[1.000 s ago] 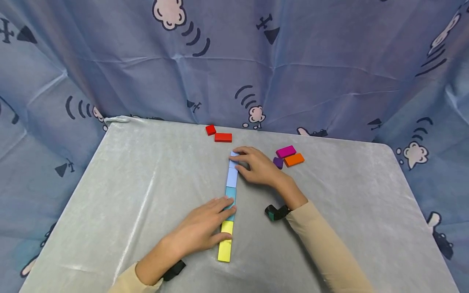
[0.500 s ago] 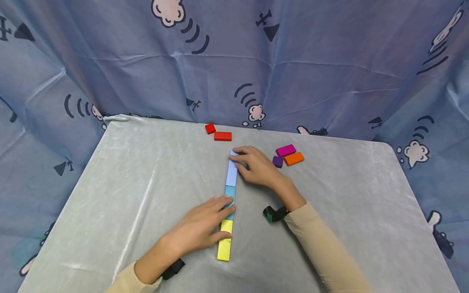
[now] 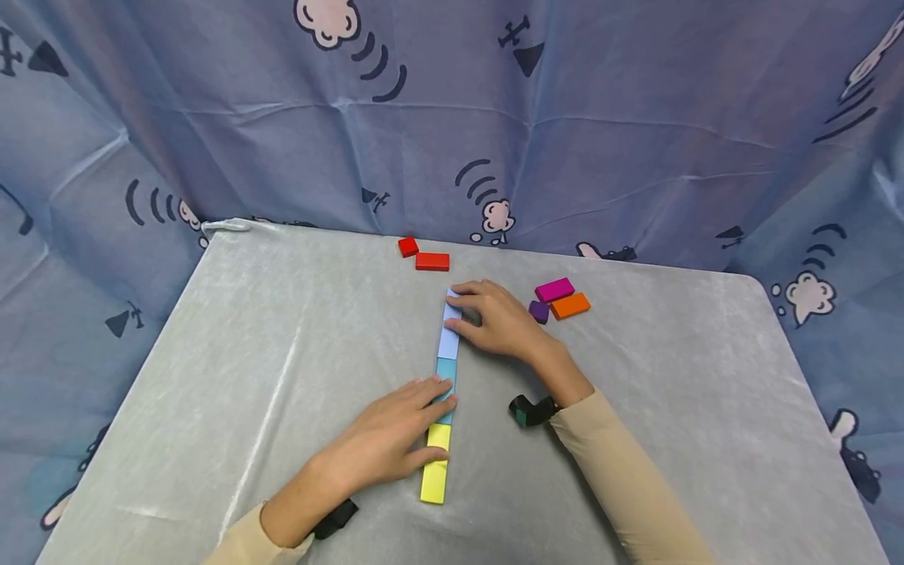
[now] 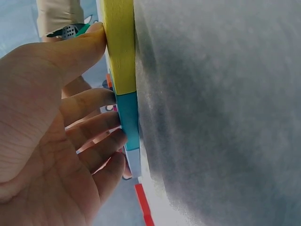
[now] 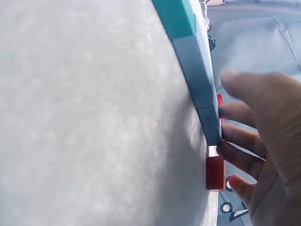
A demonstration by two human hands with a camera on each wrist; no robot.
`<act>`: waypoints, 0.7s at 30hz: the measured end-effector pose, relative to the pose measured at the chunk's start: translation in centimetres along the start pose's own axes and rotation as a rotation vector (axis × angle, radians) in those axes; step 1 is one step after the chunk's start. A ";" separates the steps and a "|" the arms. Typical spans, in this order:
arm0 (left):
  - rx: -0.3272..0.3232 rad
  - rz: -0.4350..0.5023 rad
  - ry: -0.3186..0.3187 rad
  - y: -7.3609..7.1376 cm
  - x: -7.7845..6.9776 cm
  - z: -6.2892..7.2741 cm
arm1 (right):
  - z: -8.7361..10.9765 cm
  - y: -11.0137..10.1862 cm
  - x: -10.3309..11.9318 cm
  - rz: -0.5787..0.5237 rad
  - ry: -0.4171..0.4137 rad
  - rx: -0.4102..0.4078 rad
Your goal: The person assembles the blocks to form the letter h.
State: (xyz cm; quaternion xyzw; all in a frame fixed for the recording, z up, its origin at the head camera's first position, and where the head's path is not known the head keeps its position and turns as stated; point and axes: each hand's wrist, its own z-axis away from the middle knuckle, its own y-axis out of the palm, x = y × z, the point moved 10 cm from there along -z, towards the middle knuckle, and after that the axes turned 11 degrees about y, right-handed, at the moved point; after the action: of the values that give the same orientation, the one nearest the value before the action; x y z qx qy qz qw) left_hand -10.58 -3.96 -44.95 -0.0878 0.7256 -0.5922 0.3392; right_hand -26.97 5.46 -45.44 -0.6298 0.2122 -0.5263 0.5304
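Observation:
A straight row of flat blocks runs away from the person: yellow (image 3: 434,485) nearest, then teal (image 3: 446,368), then light blue (image 3: 448,344) at the far end. My left hand (image 3: 388,431) rests on the row from its left side, thumb on the yellow part and fingertips on the teal part (image 4: 130,122). From the right, my right hand (image 3: 503,323) lays its fingertips on the far light blue block (image 5: 209,125). Its thumb reaches over the light blue part nearer the person. The fingers of both hands are extended or only gently bent.
Behind the row lie a red oblong block (image 3: 432,261) and a small red block (image 3: 408,247). Right of the right hand sit a magenta block (image 3: 554,289), an orange block (image 3: 570,306) and a small purple block (image 3: 539,311). A patterned curtain (image 3: 424,157) hangs behind the table.
My right thumb has shifted slightly left, farther over the light blue part of the row. My left hand and the blocks stay where they were.

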 end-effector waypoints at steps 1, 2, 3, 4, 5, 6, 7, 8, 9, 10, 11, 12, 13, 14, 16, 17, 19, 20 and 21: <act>0.002 0.000 0.000 0.0 0.0 0.0 | 0.0 -0.1 0.1 -0.002 -0.003 -0.005; 0.004 -0.002 0.001 0.0 0.0 -0.1 | 0.0 -0.2 0.1 -0.004 -0.006 -0.009; 0.005 -0.003 0.001 -0.1 0.0 -0.1 | 0.0 -0.2 0.2 -0.003 -0.010 -0.012; 0.006 -0.005 0.002 -0.1 0.0 -0.1 | 0.0 -0.2 0.1 -0.002 -0.011 -0.013; 0.006 -0.006 0.004 -0.2 0.0 -0.1 | 0.1 -0.1 0.1 -0.002 -0.011 -0.014; 0.005 -0.007 0.005 -0.2 0.0 -0.1 | 0.1 -0.1 0.1 -0.004 -0.009 -0.012; 0.005 -0.009 0.006 -0.3 -0.1 -0.1 | 0.1 -0.1 0.0 -0.008 -0.006 -0.010; 0.004 -0.010 0.007 -0.3 -0.1 -0.1 | 0.1 0.0 0.0 -0.010 -0.004 -0.008; 0.003 -0.009 0.008 -0.3 -0.1 -0.1 | 0.1 0.0 -0.1 -0.013 -0.002 -0.005; 0.001 -0.010 0.009 -0.4 -0.1 -0.1 | 0.1 0.1 -0.1 -0.013 -0.001 -0.003; -0.002 -0.011 0.009 -0.4 -0.1 -0.1 | 0.1 0.1 -0.1 -0.013 -0.002 -0.001; -0.005 -0.011 0.009 -0.4 -0.1 0.0 | 0.1 0.2 0.0 -0.010 -0.004 0.001; -0.008 -0.012 0.009 -0.4 -0.1 0.0 | 0.1 0.2 0.0 -0.007 -0.007 0.002; -0.012 -0.013 0.009 -0.4 -0.2 0.0 | 0.1 0.2 0.1 -0.003 -0.010 0.004; -0.017 -0.015 0.009 -0.4 -0.2 0.1 | 0.2 0.3 0.1 0.005 -0.014 0.007; -0.018 -0.014 0.009 -0.4 -0.2 0.1 | 0.2 0.3 0.1 0.009 -0.013 0.008; -0.016 -0.010 0.008 -0.4 -0.2 0.1 | 0.2 0.2 0.1 0.017 -0.014 0.009; -0.014 -0.008 0.007 -0.3 -0.2 0.0 | 0.2 0.2 0.1 0.020 -0.014 0.010; -0.012 -0.004 0.006 -0.3 -0.1 0.0 | 0.2 0.1 0.1 0.024 -0.013 0.010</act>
State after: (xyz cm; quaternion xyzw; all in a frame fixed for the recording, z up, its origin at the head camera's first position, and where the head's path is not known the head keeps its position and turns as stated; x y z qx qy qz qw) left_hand -10.58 -3.97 -44.62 -0.0896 0.7300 -0.5888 0.3351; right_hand -26.70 5.42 -45.47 -0.6280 0.2135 -0.5169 0.5411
